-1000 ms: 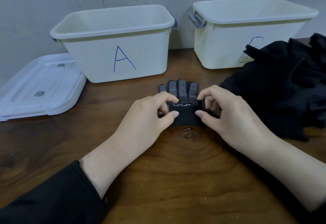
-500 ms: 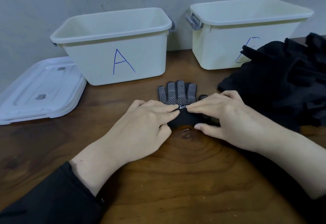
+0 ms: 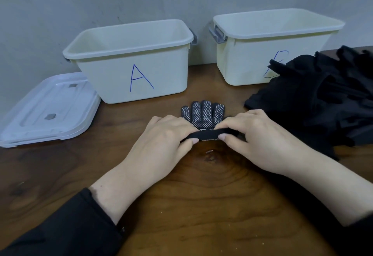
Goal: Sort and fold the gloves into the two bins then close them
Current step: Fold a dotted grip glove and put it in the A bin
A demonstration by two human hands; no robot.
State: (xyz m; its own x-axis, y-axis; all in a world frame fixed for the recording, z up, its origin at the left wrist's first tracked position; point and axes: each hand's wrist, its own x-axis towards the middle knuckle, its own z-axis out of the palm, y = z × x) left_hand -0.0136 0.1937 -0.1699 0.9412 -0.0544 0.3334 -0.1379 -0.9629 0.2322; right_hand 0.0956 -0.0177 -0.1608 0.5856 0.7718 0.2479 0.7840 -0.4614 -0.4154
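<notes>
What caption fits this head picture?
Both hands fold a dotted glove before bins A and B.

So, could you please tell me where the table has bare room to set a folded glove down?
Bare wood shows between bin A and bin B, between the lid and the left hand, and along the near edge between both forearms. It is crowded on the right, where the glove pile spreads in front of bin B, and at the centre, where both hands pinch the dotted glove.

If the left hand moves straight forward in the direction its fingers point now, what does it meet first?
The left hand points forward and right, so it would likely first cross the dotted glove it pinches, then perhaps the right hand. Depth is unclear.
</notes>
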